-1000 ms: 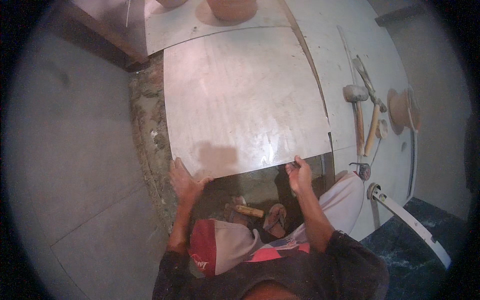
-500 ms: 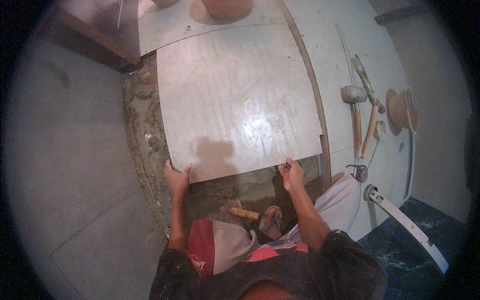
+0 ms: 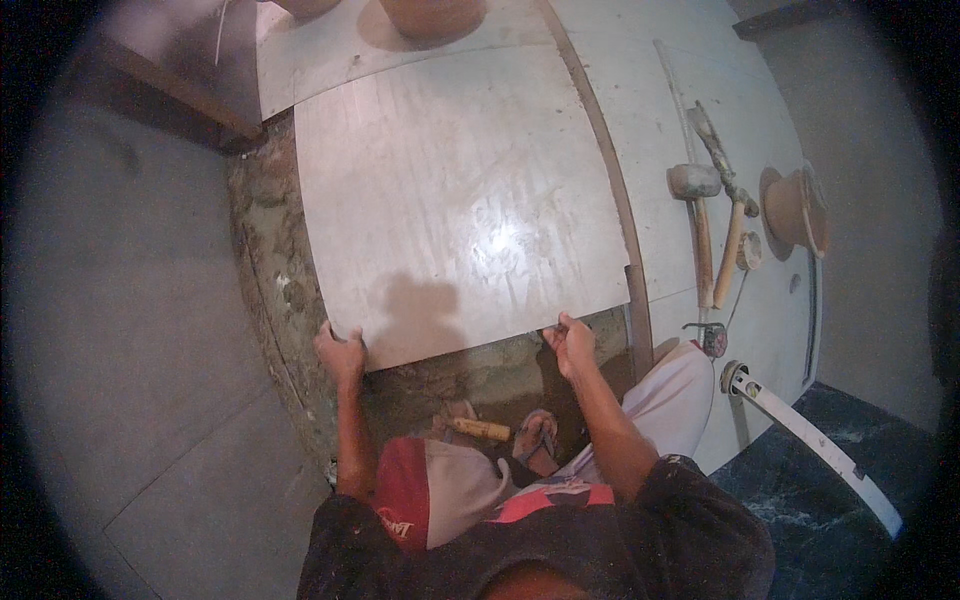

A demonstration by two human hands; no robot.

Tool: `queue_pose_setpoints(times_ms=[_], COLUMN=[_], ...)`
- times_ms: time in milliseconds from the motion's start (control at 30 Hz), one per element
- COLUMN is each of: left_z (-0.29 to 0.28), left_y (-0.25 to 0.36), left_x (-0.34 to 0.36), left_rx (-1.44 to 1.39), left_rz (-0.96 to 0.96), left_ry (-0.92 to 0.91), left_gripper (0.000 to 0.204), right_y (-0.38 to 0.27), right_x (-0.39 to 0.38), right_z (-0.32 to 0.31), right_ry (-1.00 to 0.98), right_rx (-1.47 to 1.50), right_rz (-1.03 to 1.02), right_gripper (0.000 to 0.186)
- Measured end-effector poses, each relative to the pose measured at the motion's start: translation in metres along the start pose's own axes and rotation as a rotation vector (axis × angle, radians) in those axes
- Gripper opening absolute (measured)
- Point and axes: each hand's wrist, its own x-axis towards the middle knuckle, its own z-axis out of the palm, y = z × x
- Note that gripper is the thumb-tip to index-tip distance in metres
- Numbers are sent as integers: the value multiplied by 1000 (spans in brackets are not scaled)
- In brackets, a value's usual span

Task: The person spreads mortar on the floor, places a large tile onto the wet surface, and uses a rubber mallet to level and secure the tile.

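Note:
A large pale floor tile (image 3: pixel 450 190) lies in front of me, its far edge close against another tile. My left hand (image 3: pixel 341 353) is closed on its near left corner, thumb and fingers apart around the edge. Further right, my right hand (image 3: pixel 571 344) pinches the same near edge, with some fingertips hidden under it. Brown mortar (image 3: pixel 430 378) shows below the near edge and along the left side. A wooden-handled tool (image 3: pixel 480 428) rests by my sandalled foot (image 3: pixel 536 436); its far end is partly hidden.
To the right lie a mallet (image 3: pixel 694 182), a hammer-like tool (image 3: pixel 735 245), a tape measure (image 3: pixel 713 339) and a white spirit level (image 3: pixel 815 437). A clay pot (image 3: pixel 797 212) stands by the right wall, another pot (image 3: pixel 433 18) at the far side. A brown strip (image 3: pixel 597 130) runs along the tile's right.
The whole view has shifted a little, so everything sits slightly further left. Both hands keep their hold on the tile, which shows little movement against its neighbours.

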Motion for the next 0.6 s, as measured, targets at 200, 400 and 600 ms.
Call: queue_pose_setpoints(times_ms=[200, 400, 600], left_z=[-5, 0, -3], left_y=[11, 3, 15], left_x=[-2, 0, 2], left_rx=[-14, 18, 9], left_rz=[-30, -10, -80], left_ry=[-37, 9, -68], left_gripper=[66, 66, 64], right_y=[-1, -3, -7], right_x=[1, 3, 6], right_z=[-3, 1, -7], right_ry=[-14, -1, -23], right_rx=[16, -30, -96], right_rz=[-5, 16, 52], right_gripper=[14, 18, 19])
